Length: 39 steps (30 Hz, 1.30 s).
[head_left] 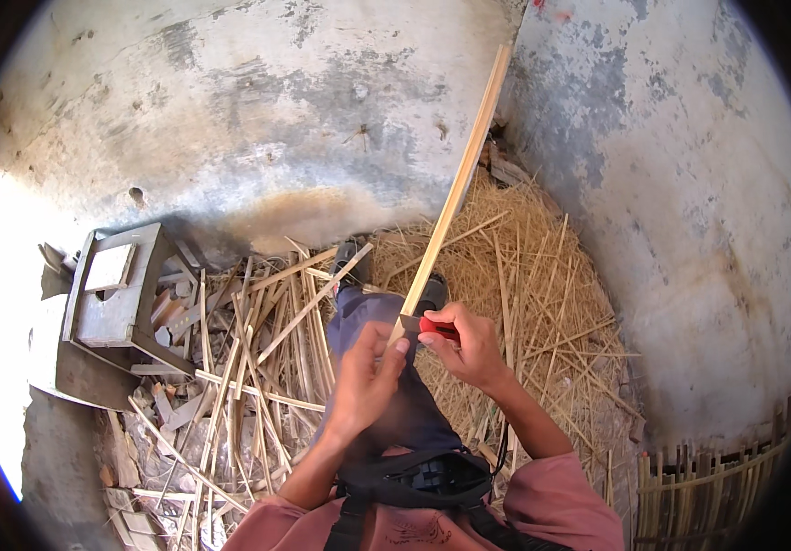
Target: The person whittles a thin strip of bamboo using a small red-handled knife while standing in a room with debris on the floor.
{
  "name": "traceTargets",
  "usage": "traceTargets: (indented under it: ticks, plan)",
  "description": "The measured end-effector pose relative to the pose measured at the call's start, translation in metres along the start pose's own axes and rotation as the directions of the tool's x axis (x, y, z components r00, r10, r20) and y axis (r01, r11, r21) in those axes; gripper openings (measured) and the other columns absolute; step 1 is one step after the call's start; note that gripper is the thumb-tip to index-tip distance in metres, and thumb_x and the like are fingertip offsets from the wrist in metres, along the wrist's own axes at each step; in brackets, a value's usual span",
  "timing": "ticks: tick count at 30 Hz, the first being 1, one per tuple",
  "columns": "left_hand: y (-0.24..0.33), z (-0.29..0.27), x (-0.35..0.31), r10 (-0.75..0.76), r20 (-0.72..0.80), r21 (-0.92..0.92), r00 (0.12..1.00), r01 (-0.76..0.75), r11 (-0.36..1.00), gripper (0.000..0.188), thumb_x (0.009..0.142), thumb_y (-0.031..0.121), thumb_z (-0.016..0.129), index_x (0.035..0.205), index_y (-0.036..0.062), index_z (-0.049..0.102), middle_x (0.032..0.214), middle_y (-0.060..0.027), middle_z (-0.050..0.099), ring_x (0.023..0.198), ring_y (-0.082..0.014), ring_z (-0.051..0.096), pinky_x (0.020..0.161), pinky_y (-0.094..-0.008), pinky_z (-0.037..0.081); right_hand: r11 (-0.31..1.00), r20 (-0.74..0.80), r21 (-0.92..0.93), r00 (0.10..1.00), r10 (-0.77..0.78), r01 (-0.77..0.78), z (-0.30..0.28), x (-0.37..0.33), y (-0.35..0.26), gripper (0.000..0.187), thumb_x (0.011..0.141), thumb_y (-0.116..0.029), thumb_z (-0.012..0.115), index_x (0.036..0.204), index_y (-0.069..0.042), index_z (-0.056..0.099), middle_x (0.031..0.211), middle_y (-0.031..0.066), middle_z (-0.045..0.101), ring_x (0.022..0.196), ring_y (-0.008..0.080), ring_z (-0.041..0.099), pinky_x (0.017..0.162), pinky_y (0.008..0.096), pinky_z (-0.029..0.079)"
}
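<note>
A long, pale split bamboo strip (pixel 455 195) slants up and away from my lap toward the corner of the walls. Its near end is pinched between the thumb and fingers of my left hand (pixel 365 375). My right hand (pixel 471 349) is closed around the red handle of a knife (pixel 438 327). The knife's short, dark blade lies against the strip, just above my left fingertips. Both hands are close together over my dark-trousered legs. My right fingers cover part of the handle.
Loose strips (pixel 253 367) lie crisscrossed on the floor at left, beside a wooden box-like piece (pixel 129 285). A heap of thin shavings (pixel 542 275) spreads on the right. Worn plaster walls (pixel 303 119) meet ahead. A slatted bamboo panel (pixel 712 491) stands at lower right.
</note>
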<state>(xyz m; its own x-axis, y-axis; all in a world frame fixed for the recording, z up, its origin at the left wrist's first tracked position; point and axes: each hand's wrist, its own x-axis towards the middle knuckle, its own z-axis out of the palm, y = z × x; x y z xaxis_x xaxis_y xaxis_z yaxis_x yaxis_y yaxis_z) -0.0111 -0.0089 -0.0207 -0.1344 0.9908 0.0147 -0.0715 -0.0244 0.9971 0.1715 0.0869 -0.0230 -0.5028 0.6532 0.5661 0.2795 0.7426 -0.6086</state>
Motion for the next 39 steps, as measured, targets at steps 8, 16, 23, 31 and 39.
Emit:
traceTargets:
  ticks: [8, 16, 23, 31, 39]
  plan:
    - [-0.005, -0.002, -0.002, 0.118, -0.022, 0.096, 0.993, -0.115, 0.989, 0.013, 0.112, 0.016, 0.057, 0.11, 0.0063, 0.049, 0.067, 0.0046, 0.054, 0.055, -0.0015, 0.041, 0.049, -0.0219, 0.03, 0.975, -0.068, -0.169, 0.985, -0.16, 0.146, -0.003, 0.007, -0.009, 0.03, 0.092, -0.024, 0.084, 0.107, -0.003, 0.07, 0.088, 0.0077, 0.074, 0.068, 0.0235, 0.074, 0.058, 0.0335, 0.056]
    - [0.002, -0.009, -0.013, 0.127, -0.012, 0.19, 0.992, -0.123, 0.974, 0.014, 0.112, 0.015, 0.056, 0.107, 0.0058, 0.047, 0.063, 0.0048, 0.049, 0.055, -0.0026, 0.039, 0.05, -0.0247, 0.028, 0.981, -0.18, -0.177, 0.977, -0.117, 0.085, -0.008, 0.018, -0.01, 0.025, 0.093, -0.023, 0.083, 0.104, -0.004, 0.071, 0.089, 0.0075, 0.076, 0.07, 0.0214, 0.076, 0.059, 0.0326, 0.056]
    - [-0.003, -0.02, -0.035, 0.014, 0.027, 0.142, 1.0, -0.018, 0.99, 0.014, 0.112, 0.014, 0.057, 0.109, 0.0038, 0.048, 0.063, 0.0022, 0.051, 0.058, -0.0039, 0.04, 0.051, -0.0272, 0.03, 0.989, -0.241, -0.148, 0.971, -0.005, -0.032, -0.028, 0.043, 0.008, 0.025, 0.1, -0.024, 0.076, 0.103, 0.0, 0.069, 0.094, 0.0145, 0.079, 0.077, 0.023, 0.079, 0.066, 0.0304, 0.061]
    - [-0.022, -0.042, -0.062, -0.061, 0.049, 0.157, 0.997, 0.052, 0.986, 0.014, 0.112, 0.015, 0.057, 0.11, 0.005, 0.047, 0.065, 0.0027, 0.051, 0.056, -0.0045, 0.042, 0.051, -0.0255, 0.032, 0.974, -0.31, -0.203, 0.95, 0.037, -0.104, -0.048, 0.084, 0.08, 0.025, 0.104, -0.028, 0.072, 0.104, -0.003, 0.067, 0.092, 0.0094, 0.08, 0.079, 0.0183, 0.077, 0.066, 0.0314, 0.057]
    - [-0.036, -0.062, -0.074, -0.188, 0.073, 0.089, 0.979, 0.181, 0.979, 0.015, 0.113, 0.017, 0.056, 0.109, 0.0088, 0.044, 0.064, 0.0051, 0.047, 0.053, -0.0027, 0.039, 0.048, -0.0232, 0.028, 0.951, -0.344, -0.263, 0.937, 0.063, -0.161, -0.041, 0.105, 0.131, 0.021, 0.103, -0.026, 0.071, 0.104, -0.005, 0.067, 0.091, 0.0112, 0.079, 0.078, 0.0241, 0.076, 0.07, 0.0354, 0.056]
